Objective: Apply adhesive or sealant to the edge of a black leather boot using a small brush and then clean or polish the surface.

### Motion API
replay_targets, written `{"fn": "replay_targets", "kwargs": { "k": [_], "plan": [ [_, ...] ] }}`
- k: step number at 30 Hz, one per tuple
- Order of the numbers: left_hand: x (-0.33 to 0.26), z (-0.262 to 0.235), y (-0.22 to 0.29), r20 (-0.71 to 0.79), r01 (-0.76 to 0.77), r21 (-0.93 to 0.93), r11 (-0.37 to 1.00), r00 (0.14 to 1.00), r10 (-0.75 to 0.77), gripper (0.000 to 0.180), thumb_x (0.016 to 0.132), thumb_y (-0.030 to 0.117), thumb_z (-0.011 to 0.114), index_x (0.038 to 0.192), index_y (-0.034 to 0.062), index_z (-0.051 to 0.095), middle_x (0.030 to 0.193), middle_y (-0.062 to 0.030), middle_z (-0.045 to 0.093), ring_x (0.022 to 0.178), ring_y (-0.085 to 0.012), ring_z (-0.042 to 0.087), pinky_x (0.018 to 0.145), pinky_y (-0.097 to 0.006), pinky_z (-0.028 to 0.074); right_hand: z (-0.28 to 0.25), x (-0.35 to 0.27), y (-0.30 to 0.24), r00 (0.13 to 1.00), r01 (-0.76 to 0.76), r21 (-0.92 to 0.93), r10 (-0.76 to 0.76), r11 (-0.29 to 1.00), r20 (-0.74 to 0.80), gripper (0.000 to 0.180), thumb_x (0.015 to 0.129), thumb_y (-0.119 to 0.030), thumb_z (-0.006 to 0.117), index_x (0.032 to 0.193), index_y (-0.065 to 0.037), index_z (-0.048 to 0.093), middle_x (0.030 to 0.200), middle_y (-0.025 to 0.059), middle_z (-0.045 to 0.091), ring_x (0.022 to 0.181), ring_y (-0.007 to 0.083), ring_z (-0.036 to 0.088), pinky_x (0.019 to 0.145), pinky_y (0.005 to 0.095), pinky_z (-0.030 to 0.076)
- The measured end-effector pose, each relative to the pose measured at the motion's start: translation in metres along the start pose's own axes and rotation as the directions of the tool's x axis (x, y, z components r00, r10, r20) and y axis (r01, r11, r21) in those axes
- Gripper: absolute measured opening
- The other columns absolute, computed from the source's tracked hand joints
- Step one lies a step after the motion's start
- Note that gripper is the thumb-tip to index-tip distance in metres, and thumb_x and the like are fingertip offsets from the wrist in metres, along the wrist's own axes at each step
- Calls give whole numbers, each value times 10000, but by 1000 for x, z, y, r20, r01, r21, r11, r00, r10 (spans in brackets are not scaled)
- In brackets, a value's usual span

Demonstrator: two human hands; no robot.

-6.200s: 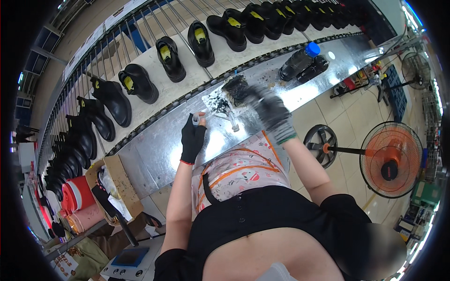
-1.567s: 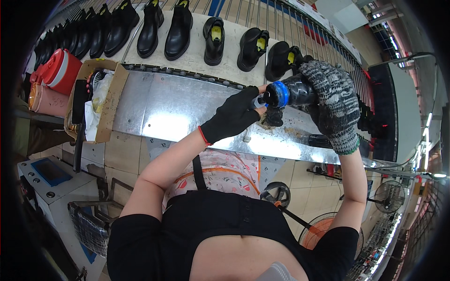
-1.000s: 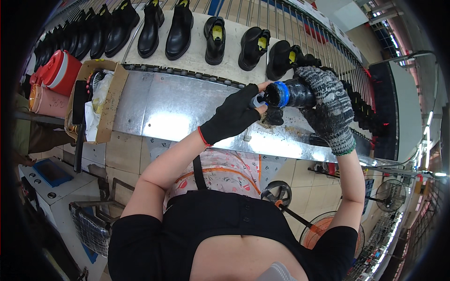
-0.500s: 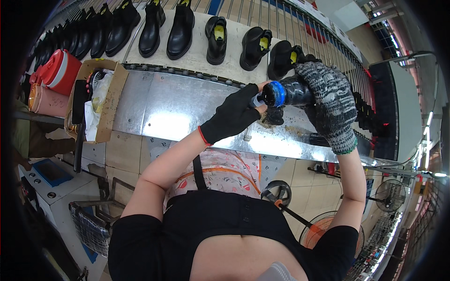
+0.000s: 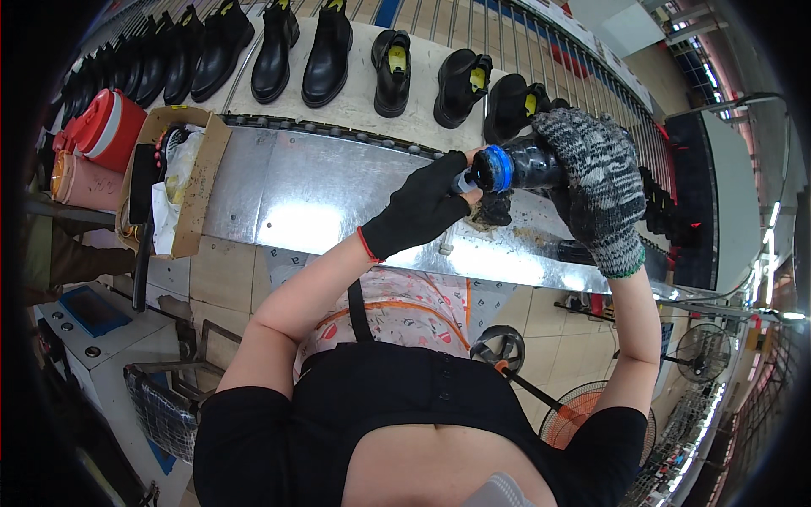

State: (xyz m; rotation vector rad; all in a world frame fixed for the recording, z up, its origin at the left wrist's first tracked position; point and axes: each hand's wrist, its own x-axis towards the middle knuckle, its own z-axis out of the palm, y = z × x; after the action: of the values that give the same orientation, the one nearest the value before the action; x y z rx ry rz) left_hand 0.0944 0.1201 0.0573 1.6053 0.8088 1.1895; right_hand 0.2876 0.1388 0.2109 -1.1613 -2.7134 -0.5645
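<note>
Head view. My right hand (image 5: pixel 591 182), in a speckled grey knit glove, is wrapped tight round the body of a dark bottle (image 5: pixel 528 166), holding it on its side above the far right part of the counter (image 5: pixel 312 198). My left hand (image 5: pixel 422 207), in a thin black glove with a red cuff, is pinching the small pale nozzle (image 5: pixel 464 180) at the bottle's mouth, just past its blue collar (image 5: pixel 498 168). Both hands closed, neither spread.

To do this well, as I judge it: keep the right grip steady on the body and not squeeze, turn only with the left fingertips, and keep the mouth level so nothing runs out. A knit glove could slide on smooth plastic, so the palm should carry the load.

Materials. The bottle looks like dark glossy plastic, round in section; the collar is ribbed. The counter is bare sheet metal, bright with glare, smeared and crusted with residue under my hands, where a dark clotted lump (image 5: pixel 492 209) sits. A link chain (image 5: pixel 338 131) runs along its far edge. Beyond it, black ankle boots (image 5: pixel 329 42) with yellow insoles stand in a row on a pale belt. At the left edge, an open cardboard box (image 5: pixel 182 182) holds rags; a red and white cooler (image 5: pixel 106 127) stands beside it.
</note>
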Motion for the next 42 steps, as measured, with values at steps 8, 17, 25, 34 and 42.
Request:
{"fn": "replay_targets", "kwargs": {
  "k": [8,17,25,34,42],
  "plan": [
    [1,-1,2,13,-11,-4,1000,1000,11,444,866,224,608,1230,1,485,949,-132,617,782,-190,604,692,-312,470,-2,2,-1,1000,1,-9,-1,1000,16,498,704,-119,689,1187,-162,576,1133,101,601,1105,290,547,1023,482,345],
    [2,-1,0,13,-13,5,1000,1000,13,443,883,231,599,1243,4,478,961,-121,622,785,-161,610,681,-290,481,1,1,1,1000,10,-43,-10,999,-7,468,718,-124,681,1175,-158,583,1125,97,607,1102,278,551,1022,477,348],
    [2,-1,-9,-7,-43,2,999,999,43,428,889,225,583,1242,7,476,970,-113,625,814,-165,613,694,-286,480,8,-1,-2,998,-66,131,63,989,28,485,708,-126,701,1177,-127,575,1108,114,610,1082,278,566,1005,455,374],
    [3,-7,-1,63,55,40,998,996,-58,532,882,178,596,1335,-24,404,1192,-202,564,1111,-268,558,905,-338,449,11,-5,-7,975,-190,268,150,944,163,541,683,-168,755,1185,-98,568,1095,135,614,1038,285,588,931,380,454],
    [3,-8,4,14,-7,-18,1000,1000,7,487,898,174,565,1338,28,415,999,-93,623,863,-132,585,785,-287,463,10,-17,-7,924,-306,455,146,836,353,628,690,-247,779,1238,-75,525,1116,157,605,1020,289,607,878,356,493]
  ]
}}
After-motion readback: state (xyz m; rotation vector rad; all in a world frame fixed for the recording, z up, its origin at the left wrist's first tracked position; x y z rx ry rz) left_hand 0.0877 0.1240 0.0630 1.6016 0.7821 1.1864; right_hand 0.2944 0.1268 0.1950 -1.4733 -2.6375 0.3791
